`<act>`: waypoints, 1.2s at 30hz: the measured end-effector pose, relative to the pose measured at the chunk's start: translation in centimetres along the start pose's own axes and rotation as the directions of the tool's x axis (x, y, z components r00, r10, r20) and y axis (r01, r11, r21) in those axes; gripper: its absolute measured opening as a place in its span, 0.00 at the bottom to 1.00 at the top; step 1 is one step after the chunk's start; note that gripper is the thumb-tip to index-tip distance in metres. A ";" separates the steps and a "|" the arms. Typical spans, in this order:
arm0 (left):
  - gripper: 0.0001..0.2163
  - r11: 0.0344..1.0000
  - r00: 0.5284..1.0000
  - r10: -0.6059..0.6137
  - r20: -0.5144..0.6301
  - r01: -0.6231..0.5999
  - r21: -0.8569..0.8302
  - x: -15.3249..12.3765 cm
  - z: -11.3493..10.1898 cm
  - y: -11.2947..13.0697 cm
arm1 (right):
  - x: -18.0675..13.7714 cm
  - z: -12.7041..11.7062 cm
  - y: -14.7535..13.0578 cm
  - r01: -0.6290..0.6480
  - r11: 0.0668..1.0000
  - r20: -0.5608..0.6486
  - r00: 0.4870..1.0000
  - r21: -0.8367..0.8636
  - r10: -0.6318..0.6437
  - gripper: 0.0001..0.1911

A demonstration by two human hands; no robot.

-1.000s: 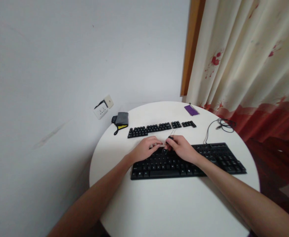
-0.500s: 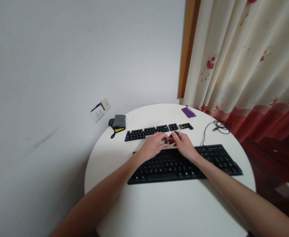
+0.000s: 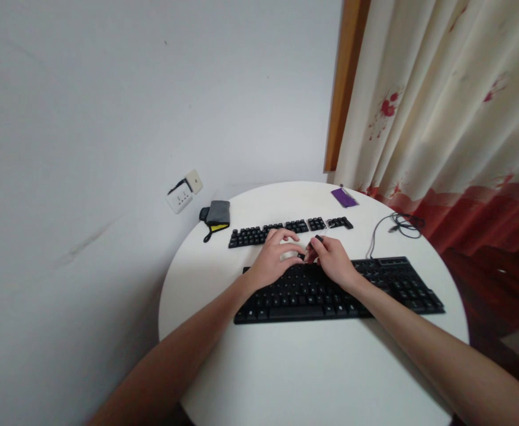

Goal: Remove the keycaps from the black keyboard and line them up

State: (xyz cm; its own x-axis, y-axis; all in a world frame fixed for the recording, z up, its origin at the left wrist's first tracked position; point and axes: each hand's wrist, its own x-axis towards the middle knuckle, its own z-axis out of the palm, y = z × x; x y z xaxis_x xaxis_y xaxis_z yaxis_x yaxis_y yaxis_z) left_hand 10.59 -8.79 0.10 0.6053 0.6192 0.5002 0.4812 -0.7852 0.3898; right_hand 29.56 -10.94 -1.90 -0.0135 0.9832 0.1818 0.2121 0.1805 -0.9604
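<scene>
Pinches small black key [image 3: 301,257] btwn thumb & index tip of L hand [image 3: 273,260], w/ other fingers spread & curved above in a loose C. Key squarish, plastic-looking, right at the grip. Clasps slim dark tool [image 3: 316,240] in R hand [image 3: 334,260], w/ thumb along top & fingers curled under; far end too small to make out. Both sets of fingertips v. close; can't tell if touching.

Directly below & nearer than grip: long black keyboard [image 3: 295,296], hard plastic, oblong, w/ tight rows of blocky keys, partly hidden by hands. Just beyond grip: loose keys [image 3: 245,238], small raised blocks in grps w/ narrow gaps, approx. one long strip, partly behind L fingers.

Farther off, L of grip: folded grey cloth [image 3: 219,212], soft, w/ yellow lining & black loop. Beyond grip to R: flat purple sheet [image 3: 344,198], smooth, oblong. Nearer, R of grip: thin black cable [image 3: 405,225], loosely coiled, joined to keyboard's back edge. Under it all: round white table [image 3: 312,378], smooth, plain. Well R of grip: cream curtain [image 3: 419,118], fabric in deep folds, w/ red blotches & red lower band.
</scene>
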 end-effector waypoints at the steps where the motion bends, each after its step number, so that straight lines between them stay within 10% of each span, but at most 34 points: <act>1: 0.05 1.000 1.000 -0.016 -0.014 0.016 -0.006 0.0 -0.2 -0.3 | 0.0 0.0 0.0 -0.012 1.000 0.003 1.000 0.008 0.012 0.20; 13: 0.03 0.911 0.968 -0.250 0.023 0.228 0.343 -0.8 -1.1 -8.9 | -0.1 0.4 0.4 -0.032 0.999 0.030 0.999 0.032 0.031 0.20; 36: 0.24 0.832 0.926 -0.356 -0.127 0.376 0.407 -0.8 -0.5 -9.7 | 0.0 0.3 0.5 -0.014 0.999 0.057 0.998 0.038 0.012 0.20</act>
State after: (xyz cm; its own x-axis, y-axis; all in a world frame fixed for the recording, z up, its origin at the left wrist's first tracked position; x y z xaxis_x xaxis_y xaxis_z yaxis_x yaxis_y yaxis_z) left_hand 5.16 -1.69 -3.70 0.3084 0.8523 0.4225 0.8863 -0.4187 0.1976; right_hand 29.33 -10.79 -2.46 -0.0665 0.9852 0.1579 0.1754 0.1674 -0.9702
